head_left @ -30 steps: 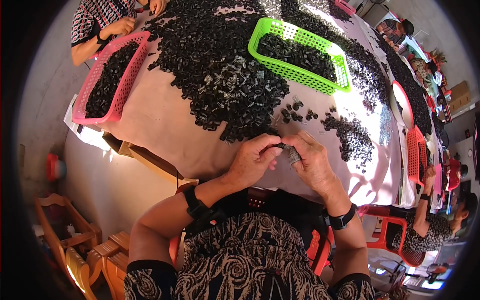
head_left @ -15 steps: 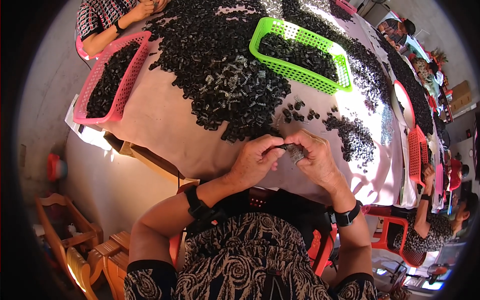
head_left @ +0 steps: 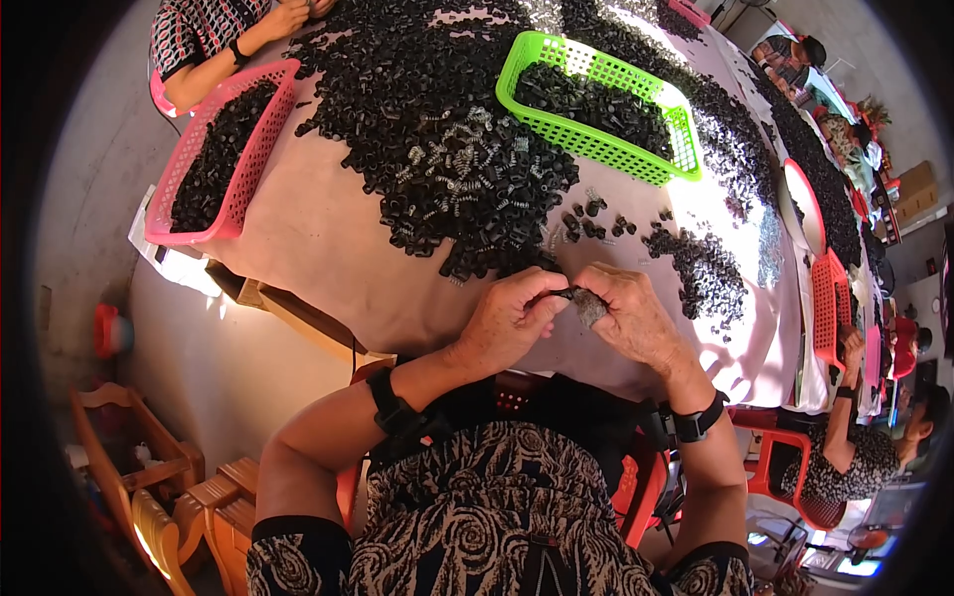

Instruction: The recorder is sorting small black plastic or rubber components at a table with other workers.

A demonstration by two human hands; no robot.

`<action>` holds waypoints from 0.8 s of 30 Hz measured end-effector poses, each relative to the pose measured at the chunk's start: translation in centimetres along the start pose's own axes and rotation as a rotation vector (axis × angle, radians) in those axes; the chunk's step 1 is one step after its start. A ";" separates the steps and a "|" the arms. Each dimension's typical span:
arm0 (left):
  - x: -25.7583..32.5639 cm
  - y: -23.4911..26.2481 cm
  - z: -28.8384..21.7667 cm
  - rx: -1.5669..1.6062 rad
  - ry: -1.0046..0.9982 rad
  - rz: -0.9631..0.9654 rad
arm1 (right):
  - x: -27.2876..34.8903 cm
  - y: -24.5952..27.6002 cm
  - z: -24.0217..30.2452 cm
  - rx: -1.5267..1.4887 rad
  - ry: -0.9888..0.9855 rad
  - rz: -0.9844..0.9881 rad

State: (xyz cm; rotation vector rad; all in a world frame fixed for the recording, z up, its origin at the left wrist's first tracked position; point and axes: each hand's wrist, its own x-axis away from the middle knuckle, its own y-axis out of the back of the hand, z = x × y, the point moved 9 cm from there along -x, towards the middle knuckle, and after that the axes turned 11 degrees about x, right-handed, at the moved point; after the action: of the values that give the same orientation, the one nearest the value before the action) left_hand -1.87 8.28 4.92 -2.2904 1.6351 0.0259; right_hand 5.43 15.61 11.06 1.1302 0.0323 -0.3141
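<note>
My left hand (head_left: 512, 320) and my right hand (head_left: 631, 316) meet at the near edge of a cloth-covered table (head_left: 328, 248). Between the fingertips of both sits a small black part (head_left: 566, 294), with what looks like a bunch of grey metal springs (head_left: 590, 309) in my right palm. A big heap of small black plastic parts and loose springs (head_left: 447, 169) lies just beyond my hands. A smaller heap (head_left: 706, 273) lies to the right.
A green basket (head_left: 596, 109) holding black parts stands at the back, a pink basket (head_left: 221, 149) at the left. Another person's arm (head_left: 234, 50) reaches in top left. More people and red baskets (head_left: 825, 298) line the right side. Wooden chairs (head_left: 149, 477) stand lower left.
My hands have stayed together at the table edge; the fingers shifted slightly around the small part. The other person's arm at top left has drawn further toward the corner.
</note>
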 end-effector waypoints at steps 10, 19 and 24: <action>-0.1 -0.2 0.7 0.056 0.093 0.057 | -0.3 0.1 0.5 0.061 0.025 0.102; 0.0 -0.4 0.6 0.018 0.063 0.034 | 0.2 -0.8 -0.8 -0.032 -0.111 0.138; 0.2 -0.2 0.5 -0.034 0.023 0.039 | 0.4 -1.3 -0.7 -0.034 -0.107 0.138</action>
State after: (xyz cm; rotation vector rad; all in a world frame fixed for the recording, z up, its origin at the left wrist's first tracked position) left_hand -1.51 8.34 4.48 -2.2923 1.7036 0.0366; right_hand 5.56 15.64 9.57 1.0745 -0.1332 -0.2497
